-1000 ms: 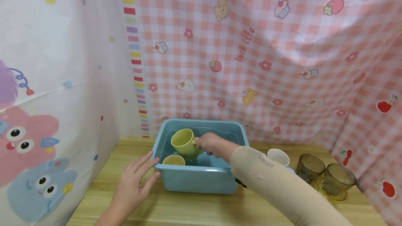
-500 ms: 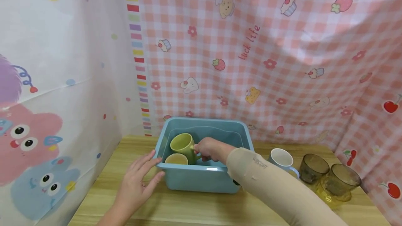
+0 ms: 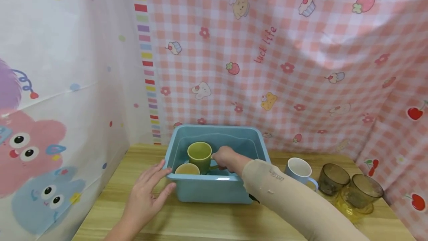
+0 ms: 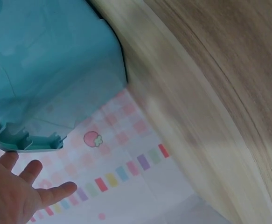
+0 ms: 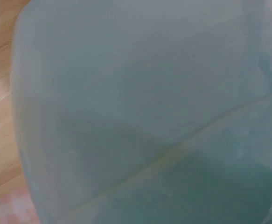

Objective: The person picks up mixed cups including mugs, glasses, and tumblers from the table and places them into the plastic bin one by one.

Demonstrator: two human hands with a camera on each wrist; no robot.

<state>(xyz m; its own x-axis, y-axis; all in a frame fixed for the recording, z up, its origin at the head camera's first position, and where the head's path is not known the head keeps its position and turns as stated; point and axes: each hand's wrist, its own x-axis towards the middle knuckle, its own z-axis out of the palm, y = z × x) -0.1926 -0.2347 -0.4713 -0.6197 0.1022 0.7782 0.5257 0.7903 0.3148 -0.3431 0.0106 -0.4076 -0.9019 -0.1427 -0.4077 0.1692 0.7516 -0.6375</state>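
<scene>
A yellow-green mug point(image 3: 199, 155) stands upright inside the blue plastic bin point(image 3: 214, 189), its handle turned to the right. My right hand point(image 3: 228, 158) is down in the bin at that handle, with fingers curled and seeming to pinch it; the fingertips are partly hidden. Just in front of the mug shows the rim of a second yellowish cup point(image 3: 188, 169), mostly hidden by the bin's front wall. My left hand point(image 3: 145, 192) has its fingers spread, the tips touching the bin's left front corner. In the right wrist view, only the bin wall point(image 5: 126, 93) fills most of the picture.
Right of the bin stand a white mug with a blue handle point(image 3: 300, 169) and two brown glasses, the nearer one point(image 3: 365, 190) over a yellow glass piece point(image 3: 351, 209). A checked cloth point(image 3: 267, 66) hangs behind the wooden table point(image 3: 207, 222).
My right hand has lowered the green mug from a tilted position to upright in the bin, then shifted slightly right with it. The left hand stays at the bin's corner.
</scene>
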